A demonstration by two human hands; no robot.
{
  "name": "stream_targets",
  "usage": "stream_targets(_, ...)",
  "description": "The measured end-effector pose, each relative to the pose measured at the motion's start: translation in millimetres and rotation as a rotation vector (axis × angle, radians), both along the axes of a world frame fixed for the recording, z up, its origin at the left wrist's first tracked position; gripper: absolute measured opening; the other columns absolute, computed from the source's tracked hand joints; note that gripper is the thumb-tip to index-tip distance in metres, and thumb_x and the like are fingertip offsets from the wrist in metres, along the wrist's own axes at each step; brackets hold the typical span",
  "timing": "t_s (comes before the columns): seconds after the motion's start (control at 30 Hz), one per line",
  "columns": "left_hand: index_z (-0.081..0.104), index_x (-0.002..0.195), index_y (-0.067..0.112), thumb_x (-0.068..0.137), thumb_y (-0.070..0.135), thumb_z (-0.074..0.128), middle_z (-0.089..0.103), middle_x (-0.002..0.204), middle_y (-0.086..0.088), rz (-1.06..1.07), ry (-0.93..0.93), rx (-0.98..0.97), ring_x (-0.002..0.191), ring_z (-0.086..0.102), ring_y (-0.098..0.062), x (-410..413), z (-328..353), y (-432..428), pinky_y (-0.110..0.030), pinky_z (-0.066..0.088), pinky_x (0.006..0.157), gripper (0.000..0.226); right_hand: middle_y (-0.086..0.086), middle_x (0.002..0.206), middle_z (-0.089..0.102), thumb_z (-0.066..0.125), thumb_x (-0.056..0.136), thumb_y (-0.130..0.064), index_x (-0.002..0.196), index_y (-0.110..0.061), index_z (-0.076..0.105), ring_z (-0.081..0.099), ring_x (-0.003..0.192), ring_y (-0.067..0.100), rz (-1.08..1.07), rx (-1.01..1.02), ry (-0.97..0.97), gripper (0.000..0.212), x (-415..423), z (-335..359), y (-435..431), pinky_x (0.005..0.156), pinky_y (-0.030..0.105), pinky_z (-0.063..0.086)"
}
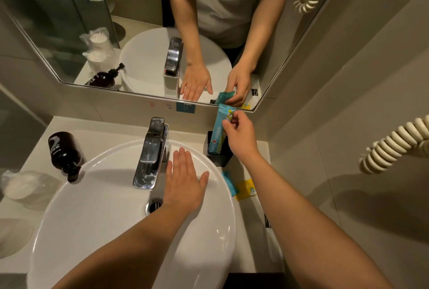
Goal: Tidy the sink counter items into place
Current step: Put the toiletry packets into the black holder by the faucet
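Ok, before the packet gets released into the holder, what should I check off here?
1. Right hand pinches the blue packet: ok.
2. Packet's lower end inside the black holder: ok.
3. Packet seated on the holder's bottom: cannot tell.
4. Left hand flat on the basin, clear of the holder: ok.
5. Loose packets on the counter stowed: not ok.
6. Pump bottle upright: not ok, it lies on its side.

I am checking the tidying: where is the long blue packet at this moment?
In the head view, the long blue packet stands upright on the right side, to the right of the faucet, with its lower end in the black holder on the counter.
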State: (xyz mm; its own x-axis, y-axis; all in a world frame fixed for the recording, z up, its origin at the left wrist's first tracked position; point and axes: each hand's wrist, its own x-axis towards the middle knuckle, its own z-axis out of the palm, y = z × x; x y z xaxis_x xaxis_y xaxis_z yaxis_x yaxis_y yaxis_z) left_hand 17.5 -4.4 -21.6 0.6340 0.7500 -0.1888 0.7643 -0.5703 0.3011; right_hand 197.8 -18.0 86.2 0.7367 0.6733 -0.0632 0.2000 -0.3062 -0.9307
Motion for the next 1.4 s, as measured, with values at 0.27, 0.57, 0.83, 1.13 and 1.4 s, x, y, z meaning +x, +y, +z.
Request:
stream_targets(0.27,-0.022,0.156,0.008,0.1,0.064,0.007,-0.024,0.167,-0.011,0.004,0.012,0.012,0.153,-0.025,-0.027,1,0,0,-0.045,-0.016,0.123,0.084,-0.008,0.094,0.065,0.062,0.1,-0.017,0.107,-0.013,0.06,0.064,0.088,0.005,0.011,-0.043,0.096,0.009,11,-18,10,0.083,0.025,0.056)
stream_targets(0.57,-0.025,0.155,0.008,0.1,0.064,0.005,-0.029,0.166,-0.01,0.01,0.025,0.004,0.152,-0.029,-0.025,0,0,0,-0.045,-0.017,0.123,0.084,-0.009,0.096,0.067,0.064,0.098,-0.017,0.113,-0.015,0.062,0.066,0.088,0.005,0.041,-0.054,0.135,0.014,12,-18,9,0.078,0.02,0.055)
stream_targets(0.83,-0.02,0.157,0.008,0.098,0.065,0.004,-0.024,0.168,-0.011,0.002,0.038,-0.004,0.153,-0.026,-0.026,1,-5,1,-0.045,-0.017,0.123,0.085,-0.001,0.098,0.068,0.068,0.095,-0.014,0.115,-0.012,0.067,0.063,0.09,0.009,-0.055,-0.024,0.072,0.02,15,-14,-30,0.084,0.024,0.057)
stream_targets(1.13,-0.012,0.159,0.006,0.098,0.064,0.008,-0.013,0.17,-0.012,-0.009,0.036,0.013,0.156,-0.016,-0.026,0,-10,2,-0.044,-0.016,0.122,0.086,0.005,0.096,0.066,0.063,0.096,-0.017,0.108,-0.01,0.064,0.064,0.091,0.025,-0.299,-0.324,-0.063,0.014,9,-36,-136,0.069,0.024,0.049)
stream_targets(1.4,-0.008,0.159,0.002,0.101,0.061,0.012,-0.008,0.17,-0.016,-0.004,0.042,0.036,0.157,-0.011,-0.029,0,-11,2,-0.046,-0.011,0.124,0.085,0.02,0.122,0.064,0.054,0.102,-0.028,0.12,-0.002,0.056,0.063,0.11,0.037,-0.179,-0.905,-0.206,0.032,-29,-84,-194,0.084,0.037,0.05)
